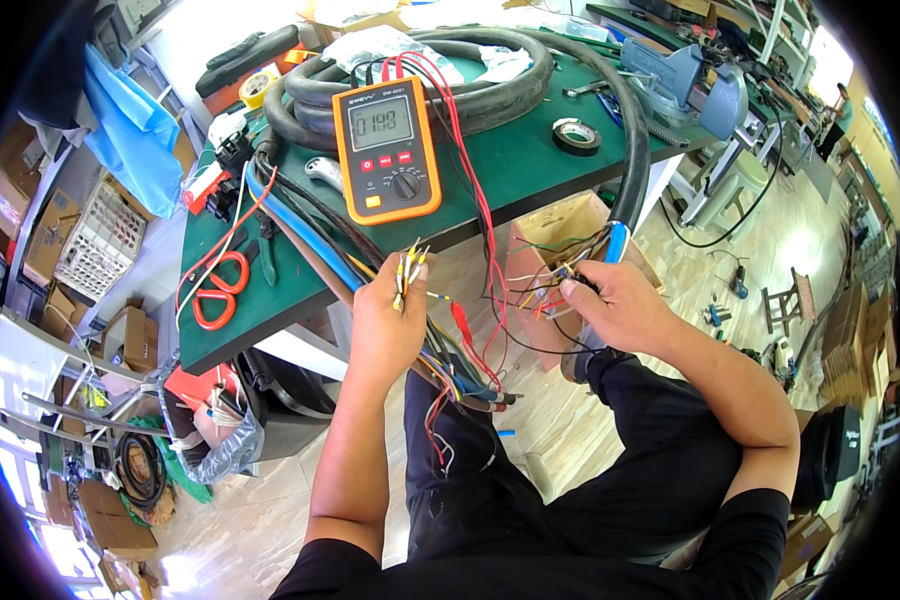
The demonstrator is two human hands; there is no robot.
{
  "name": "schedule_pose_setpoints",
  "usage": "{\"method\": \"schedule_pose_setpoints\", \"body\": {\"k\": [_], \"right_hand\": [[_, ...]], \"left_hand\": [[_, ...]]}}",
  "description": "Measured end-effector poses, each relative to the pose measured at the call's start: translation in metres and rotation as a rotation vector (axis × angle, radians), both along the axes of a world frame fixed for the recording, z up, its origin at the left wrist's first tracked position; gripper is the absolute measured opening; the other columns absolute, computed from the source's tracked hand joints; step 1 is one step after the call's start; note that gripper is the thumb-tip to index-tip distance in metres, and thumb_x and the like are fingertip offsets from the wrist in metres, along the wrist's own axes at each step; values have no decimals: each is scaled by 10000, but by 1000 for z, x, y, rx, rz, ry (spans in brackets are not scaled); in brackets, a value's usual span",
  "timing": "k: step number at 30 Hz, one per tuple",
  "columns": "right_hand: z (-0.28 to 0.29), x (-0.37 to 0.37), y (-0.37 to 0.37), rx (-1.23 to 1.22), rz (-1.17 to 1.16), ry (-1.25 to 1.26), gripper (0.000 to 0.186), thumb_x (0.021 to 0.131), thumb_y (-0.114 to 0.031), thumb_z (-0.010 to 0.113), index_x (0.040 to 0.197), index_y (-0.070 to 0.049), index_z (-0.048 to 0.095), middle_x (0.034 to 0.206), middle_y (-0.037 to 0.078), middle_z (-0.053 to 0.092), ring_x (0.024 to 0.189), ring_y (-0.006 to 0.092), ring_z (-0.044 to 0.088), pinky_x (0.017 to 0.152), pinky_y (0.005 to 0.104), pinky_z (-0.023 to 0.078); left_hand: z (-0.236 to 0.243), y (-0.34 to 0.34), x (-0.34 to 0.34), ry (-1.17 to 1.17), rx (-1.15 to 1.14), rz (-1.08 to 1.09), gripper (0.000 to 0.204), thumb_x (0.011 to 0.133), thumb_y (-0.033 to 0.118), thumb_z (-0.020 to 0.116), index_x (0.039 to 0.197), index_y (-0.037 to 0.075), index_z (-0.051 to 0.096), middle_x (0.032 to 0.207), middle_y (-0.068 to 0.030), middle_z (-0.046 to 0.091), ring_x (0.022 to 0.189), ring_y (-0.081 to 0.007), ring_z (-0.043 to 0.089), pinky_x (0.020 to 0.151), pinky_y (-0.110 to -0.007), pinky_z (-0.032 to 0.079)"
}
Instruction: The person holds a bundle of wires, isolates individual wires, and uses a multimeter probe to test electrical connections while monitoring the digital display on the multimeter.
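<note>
My left hand (pixel 390 315) pinches a bunch of thin wires with yellow and white ends (pixel 407 272), their tips pointing up. Beside it, a red clip (pixel 460 322) hangs on a wire below the table edge. My right hand (pixel 622 305) is closed on thin coloured wires (pixel 545 285) fanning out of a thick black cable (pixel 632 150) with a blue band (pixel 618 242); a small black piece shows at its fingertips. An orange-and-grey multimeter (pixel 390 150), its display on, leans against the coiled cable (pixel 495 112). Red test leads (pixel 467 170) and black ones run down from it.
The green table (pixel 240 335) bears orange-handled scissors (pixel 218 292), a black tape roll (pixel 576 137), a yellow tape roll (pixel 258 90) and a blue vise (pixel 662 75). Below stand a wooden box (pixel 530 250) and a bag-lined bin (pixel 232 455). Cables with a blue sleeve (pixel 300 225) cross the table edge.
</note>
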State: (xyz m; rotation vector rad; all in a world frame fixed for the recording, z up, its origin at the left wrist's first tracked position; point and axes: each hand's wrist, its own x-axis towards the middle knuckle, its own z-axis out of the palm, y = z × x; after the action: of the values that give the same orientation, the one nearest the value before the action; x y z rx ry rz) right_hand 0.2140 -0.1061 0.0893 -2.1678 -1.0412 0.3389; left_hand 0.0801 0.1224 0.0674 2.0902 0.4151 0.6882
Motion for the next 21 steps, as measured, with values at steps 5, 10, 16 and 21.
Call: {"method": "schedule_pose_setpoints", "body": {"k": [5,10,16,21], "right_hand": [[1,-1,0,12,3,6,267,937,-257,532,904,-10,628,713,191,626,655,337,617,608,393,465],[4,-2,1,12,13,23,271,942,-262,525,889,-13,619,704,176,628,649,317,622,605,385,464],[2,-1,0,21,6,25,273,942,-262,526,897,-11,624,697,179,625,635,320,614,599,389,458],[2,-1,0,10,6,27,274,941,-265,528,913,-13,632,692,183,622,637,322,613,599,395,456]], "left_hand": [[1,-1,0,11,-3,1,216,978,168,519,1047,9,650,746,-79,601,688,-153,529,678,-304,456],[0,0,0,-6,10,4,218,980,173,520,1045,10,650,744,-81,599,686,-152,526,676,-304,454],[2,-1,0,23,-3,5,220,980,176,522,1047,11,651,743,-81,601,690,-152,529,678,-303,455],[-2,1,1,-24,29,3,208,975,170,526,1052,15,642,738,-106,617,661,-186,552,656,-315,459]]}}
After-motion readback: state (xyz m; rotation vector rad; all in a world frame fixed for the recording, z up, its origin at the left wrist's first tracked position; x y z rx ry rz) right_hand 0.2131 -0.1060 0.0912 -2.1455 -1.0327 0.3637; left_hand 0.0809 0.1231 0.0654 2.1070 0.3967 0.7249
